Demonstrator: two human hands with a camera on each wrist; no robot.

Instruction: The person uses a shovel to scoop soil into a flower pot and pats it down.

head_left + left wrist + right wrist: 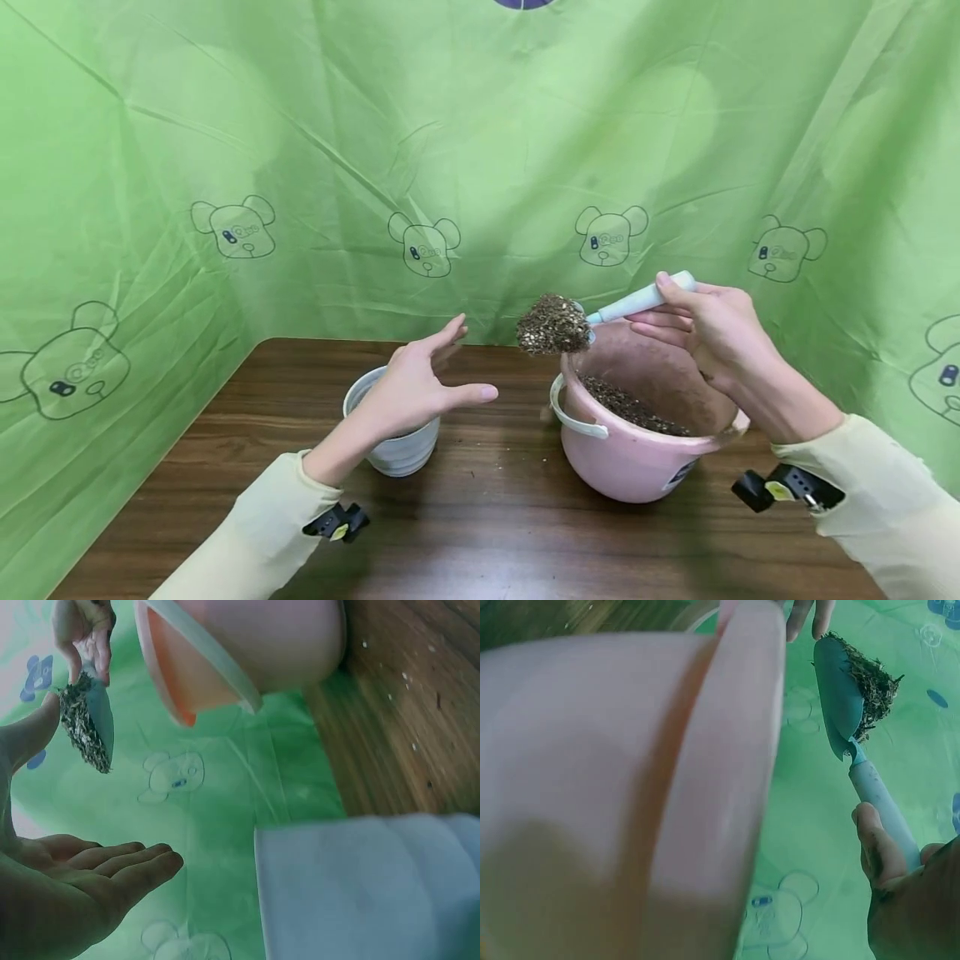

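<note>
My right hand point(712, 329) grips the pale blue handle of a small garden trowel point(841, 697), its blade heaped with dark potting soil point(553, 325). The loaded blade is raised beside the upper left rim of a pink bucket point(626, 458), which has more soil inside and a white handle hanging at its left. My left hand point(411, 385) is held over a white flower pot point(403, 454), fingers extended and thumb spread apart, holding nothing. Much of the pot's opening is hidden behind that hand. In the left wrist view the pot's pale wall point(360, 892) shows below the palm.
Pot and bucket stand apart on a dark brown wooden table point(487, 525), with small crumbs of soil scattered between them. A green cloth point(487, 150) printed with bear heads hangs behind and along both sides.
</note>
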